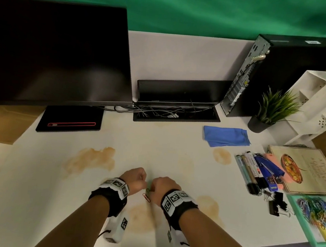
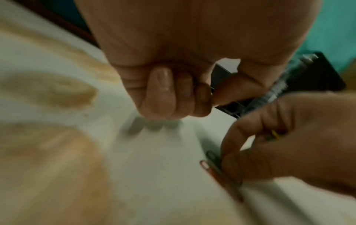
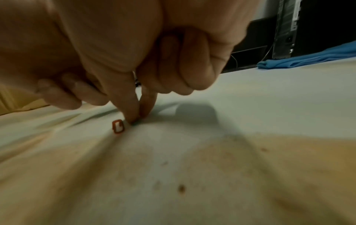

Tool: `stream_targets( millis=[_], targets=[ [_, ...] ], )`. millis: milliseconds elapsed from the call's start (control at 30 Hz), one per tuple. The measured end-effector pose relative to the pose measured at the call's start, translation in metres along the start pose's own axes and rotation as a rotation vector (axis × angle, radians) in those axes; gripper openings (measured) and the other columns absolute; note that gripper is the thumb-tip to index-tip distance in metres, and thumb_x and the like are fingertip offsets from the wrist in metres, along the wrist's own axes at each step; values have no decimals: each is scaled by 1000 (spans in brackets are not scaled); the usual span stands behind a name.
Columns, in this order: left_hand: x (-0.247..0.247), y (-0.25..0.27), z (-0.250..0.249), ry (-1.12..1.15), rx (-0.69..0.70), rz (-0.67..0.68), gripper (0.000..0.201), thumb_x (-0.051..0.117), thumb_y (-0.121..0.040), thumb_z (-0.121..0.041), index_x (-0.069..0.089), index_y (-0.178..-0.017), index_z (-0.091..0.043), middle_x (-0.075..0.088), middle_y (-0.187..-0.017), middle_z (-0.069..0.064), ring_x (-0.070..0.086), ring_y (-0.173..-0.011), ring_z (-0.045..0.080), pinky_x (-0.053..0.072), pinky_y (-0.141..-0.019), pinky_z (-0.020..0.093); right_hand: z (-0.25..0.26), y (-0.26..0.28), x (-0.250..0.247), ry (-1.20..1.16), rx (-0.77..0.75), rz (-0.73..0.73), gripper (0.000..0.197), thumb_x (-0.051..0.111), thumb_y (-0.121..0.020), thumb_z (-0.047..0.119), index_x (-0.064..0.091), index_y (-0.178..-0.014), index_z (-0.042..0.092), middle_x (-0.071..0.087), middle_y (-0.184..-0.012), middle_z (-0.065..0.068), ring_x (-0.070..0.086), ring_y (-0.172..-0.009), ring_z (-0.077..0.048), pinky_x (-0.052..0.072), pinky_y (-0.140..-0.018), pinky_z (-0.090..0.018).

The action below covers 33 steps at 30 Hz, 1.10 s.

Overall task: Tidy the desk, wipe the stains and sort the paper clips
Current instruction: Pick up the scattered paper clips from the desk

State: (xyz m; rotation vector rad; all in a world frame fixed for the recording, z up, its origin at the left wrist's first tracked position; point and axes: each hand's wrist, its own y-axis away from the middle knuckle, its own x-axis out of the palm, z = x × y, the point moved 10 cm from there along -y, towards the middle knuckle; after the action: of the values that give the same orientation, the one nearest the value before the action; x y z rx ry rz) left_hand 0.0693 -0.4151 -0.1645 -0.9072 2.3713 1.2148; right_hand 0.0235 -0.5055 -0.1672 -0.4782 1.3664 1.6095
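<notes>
At my far left the dark monitor (image 1: 53, 53) leans over the back of the white desk (image 1: 34, 170), its flat black base (image 1: 71, 119) under it, and a broad tan stain (image 1: 93, 158) spreads in front of that. Next comes the open cable well (image 1: 176, 112) with its tangle of wires. My left hand (image 1: 134, 179) is curled in a fist above the desk, thumb pressed to forefinger; whether anything is pinched there I cannot tell. Just right of it my right hand (image 1: 163, 188) points thumb and forefinger down at the surface, pinching a green paper clip (image 1: 148, 189), while a bit of yellow wire shows inside its curled fingers in the left wrist view. The red paper clip (image 1: 146, 197) lies flat on the desk just beside those fingertips (image 3: 133, 117), on the side nearer me, touching or nearly touching the green one. Further right lie the folded blue cloth (image 1: 225, 136), a round stain (image 1: 221, 156), the computer tower (image 1: 278, 74), a potted plant (image 1: 271, 110), a row of markers (image 1: 253, 172), black binder clips (image 1: 276, 204), a cookbook (image 1: 309, 171), a white organizer (image 1: 323, 99), and the teal tray (image 1: 300, 222) heaped with coloured paper clips (image 1: 319, 211), well apart from my hands.
</notes>
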Motion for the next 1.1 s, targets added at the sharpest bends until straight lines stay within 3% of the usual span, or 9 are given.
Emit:
stream_targets(
  millis=[200, 267, 400, 533, 633, 733, 800, 933, 1100],
  targets=[
    [12, 9, -8, -371, 90, 10, 15, 63, -76, -21, 56, -84, -32, 50, -74, -11, 54, -73, 16, 43, -65, 22, -23, -6, -7, -72, 68, 11, 27, 56, -87, 33, 65, -95, 9, 65, -93, -7, 63, -88, -24, 49, -72, -27],
    [16, 9, -12, -512, 95, 30, 18, 62, -78, -25, 62, -93, -34, 58, -88, -9, 60, -83, 18, 43, -68, 22, -39, -3, -11, -319, 120, 12, 26, 53, -87, 34, 61, -80, 11, 57, -76, -3, 55, -70, -20, 41, -63, -24],
    [20, 3, -21, -657, 95, 47, 17, 61, -80, -27, 67, -96, -31, 63, -106, -5, 63, -95, 20, 44, -73, 24, -71, 10, 4, -1175, 366, 68, 20, 40, -81, 16, 33, -62, 18, 34, -49, 2, 22, -39, -13, 18, -41, -17],
    [22, -5, -28, -711, 81, 58, 19, 63, -78, -26, 66, -97, -26, 64, -109, -2, 64, -97, 22, 48, -76, 27, -65, 21, 10, -1727, 296, 118, 17, 29, -75, 8, 37, -64, 19, 35, -54, 0, 23, -40, -13, 13, -38, -14],
    [26, -10, -29, -708, 66, 63, 19, 63, -77, -26, 66, -96, -24, 64, -108, -1, 64, -96, 21, 51, -80, 28, -58, 27, 0, -1875, 194, 116, 14, 35, -73, 13, 44, -63, 18, 41, -58, -2, 30, -45, -14, 16, -40, -18],
    [24, -14, -35, -577, 77, 25, 6, 62, -75, -26, 56, -75, -25, 60, -89, -4, 58, -78, 17, 47, -67, 21, -58, 29, -8, -1903, 160, 99, 24, 48, -85, 24, 44, -61, 19, 43, -56, 0, 33, -44, -13, 18, -38, -19],
    [19, -18, -40, -400, 55, -4, 20, 59, -78, -26, 45, -64, -24, 51, -72, -7, 47, -62, 12, 37, -54, 20, -61, 29, -12, -1893, 153, 97, 35, 53, -91, 34, 43, -60, 20, 42, -53, 1, 33, -42, -12, 18, -36, -18],
    [20, -28, -59, 137, -20, 54, 25, 46, -84, -6, 42, -61, -13, 42, -56, 5, 39, -47, 20, 32, -46, 21, -77, 32, -22, -1840, 131, 23, 51, 52, -90, 52, 37, -51, 23, 31, -49, 4, 27, -42, -11, 18, -37, -19],
    [35, -32, -104, 543, -18, 65, 52, 31, -77, 14, 38, -36, -16, 34, -55, 7, 30, -42, 17, 26, -39, 15, -114, 45, -32, -1716, 148, -49, 38, 47, -97, 39, 34, -66, 23, 29, -46, 7, 23, -39, -8, 15, -37, -18]
  ],
)
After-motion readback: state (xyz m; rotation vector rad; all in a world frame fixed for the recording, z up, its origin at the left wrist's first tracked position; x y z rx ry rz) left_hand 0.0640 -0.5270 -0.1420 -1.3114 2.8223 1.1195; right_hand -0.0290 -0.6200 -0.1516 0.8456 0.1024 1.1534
